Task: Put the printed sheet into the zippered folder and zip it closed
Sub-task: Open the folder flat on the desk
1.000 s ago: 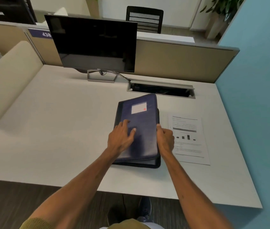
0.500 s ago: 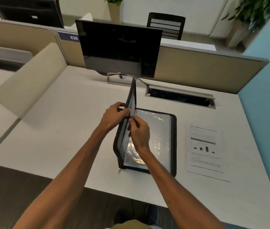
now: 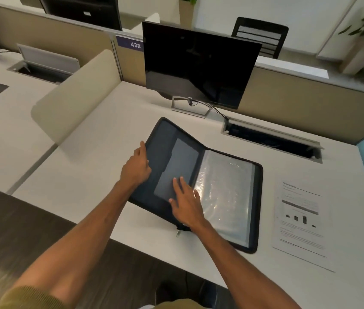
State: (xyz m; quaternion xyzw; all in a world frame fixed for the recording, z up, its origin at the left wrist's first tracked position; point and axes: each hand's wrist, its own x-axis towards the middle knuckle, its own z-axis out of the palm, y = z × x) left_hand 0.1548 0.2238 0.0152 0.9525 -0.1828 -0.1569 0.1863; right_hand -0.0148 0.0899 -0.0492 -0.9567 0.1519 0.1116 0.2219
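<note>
Head view, folder-opening step. The zippered folder [image 3: 176, 139] lies open on the table [image 3: 83, 186] in front of the monitor [image 3: 199, 63]. Its right half is flat and shows a glossy clear sleeve [image 3: 223, 192]. Its left cover is tilted up off the table, not laid flat.

Left grip [image 3: 135, 168]: holding the outer edge of the left cover, thumb on top, fingers out of sight beneath. Right grip [image 3: 186, 205]: holding nothing, fingers straight and spread, pressing flat on the inner pocket just beside the spine.

The printed sheet [image 3: 301, 219] lies face up on the table to the right of the folder, apart from it and untouched. The zipper pull [image 3: 177, 233] hangs at the near edge, by the spine.

Risks, as I judge them:
- If I let go of the left cover before it lies flat, it may swing back over the sleeve (the spine looks springy).
- The sleeve looks limp and slippery, so a sheet fed in one-handed could catch at the opening and crease.
- If a corner is left outside the sleeve, the zipper could bite it and jam.
- Dragging the sheet across the table could push it toward the near edge.
</note>
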